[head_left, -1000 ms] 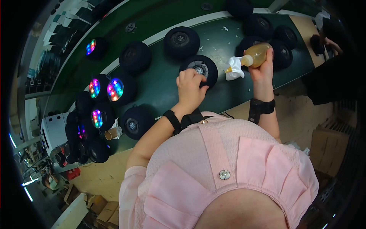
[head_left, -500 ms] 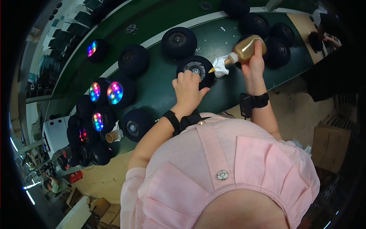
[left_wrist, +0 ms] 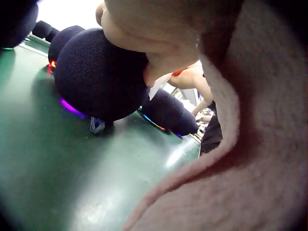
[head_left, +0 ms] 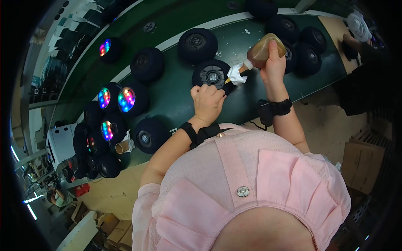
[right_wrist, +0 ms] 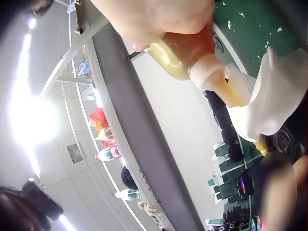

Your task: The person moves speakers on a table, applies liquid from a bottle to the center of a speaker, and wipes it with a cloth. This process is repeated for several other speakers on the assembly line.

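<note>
We record one green table, long, crossing the scene from left to right. One cardboard box, brown, right and near, below table level. One dark, fabric-covered round speaker, lying on the table between the two hands, its round panel facing up; a second dark speaker sits just beyond it on the far side. At left we count several lit speakers, their faces multicoloured; at far right, a cluster of dark round speakers. One left hand, fingers curled, gripping the near edge of the middle speaker. One right hand, wrapped round a squeeze bottle of amber liquid, tilted down to the left. One white tissue, around the bottle's neck. One brown cup or tube, near left; we cannot tell which. One yellow nozzle tip, at the panel's right edge; contact we cannot tell.
</note>
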Available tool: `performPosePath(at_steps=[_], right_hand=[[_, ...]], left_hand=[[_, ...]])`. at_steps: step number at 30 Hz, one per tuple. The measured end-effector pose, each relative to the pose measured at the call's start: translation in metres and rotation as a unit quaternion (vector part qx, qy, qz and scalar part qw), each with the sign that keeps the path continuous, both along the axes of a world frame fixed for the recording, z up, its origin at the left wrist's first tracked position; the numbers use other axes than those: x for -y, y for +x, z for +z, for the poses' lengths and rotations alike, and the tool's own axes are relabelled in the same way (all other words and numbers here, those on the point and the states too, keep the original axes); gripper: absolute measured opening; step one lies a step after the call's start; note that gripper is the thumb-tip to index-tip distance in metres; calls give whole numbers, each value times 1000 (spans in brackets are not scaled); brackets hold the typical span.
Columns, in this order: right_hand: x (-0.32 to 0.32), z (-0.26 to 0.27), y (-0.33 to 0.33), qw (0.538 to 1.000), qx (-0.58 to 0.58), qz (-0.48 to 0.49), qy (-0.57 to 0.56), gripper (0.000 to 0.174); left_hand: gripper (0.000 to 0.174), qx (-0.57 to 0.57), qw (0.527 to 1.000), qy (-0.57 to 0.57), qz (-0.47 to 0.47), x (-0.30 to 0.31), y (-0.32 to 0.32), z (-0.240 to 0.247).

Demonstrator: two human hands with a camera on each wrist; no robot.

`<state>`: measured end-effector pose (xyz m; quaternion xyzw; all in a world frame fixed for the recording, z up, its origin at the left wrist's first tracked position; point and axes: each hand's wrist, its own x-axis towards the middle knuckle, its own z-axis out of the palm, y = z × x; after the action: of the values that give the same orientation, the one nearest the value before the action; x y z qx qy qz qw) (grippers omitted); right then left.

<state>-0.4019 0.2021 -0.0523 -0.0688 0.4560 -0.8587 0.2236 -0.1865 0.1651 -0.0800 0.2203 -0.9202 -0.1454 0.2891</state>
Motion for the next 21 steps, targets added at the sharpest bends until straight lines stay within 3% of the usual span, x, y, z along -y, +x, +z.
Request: performPosePath(at_steps=[5, 11, 17, 21], right_hand=[[6, -5, 4, 997, -76, 10, 9, 27], [11, -16, 4, 995, -99, -4, 21, 40], [15, 10, 22, 971, -227, -36, 61, 52], [20, 27, 32, 954, -292, -2, 62, 57]], left_hand=[[12, -4, 1000, -1, -2, 0, 0, 1], [12, -7, 1000, -2, -7, 2, 0, 1], [12, 0, 1000, -3, -12, 2, 1, 0], [12, 2, 1000, -3, -12, 2, 1, 0]])
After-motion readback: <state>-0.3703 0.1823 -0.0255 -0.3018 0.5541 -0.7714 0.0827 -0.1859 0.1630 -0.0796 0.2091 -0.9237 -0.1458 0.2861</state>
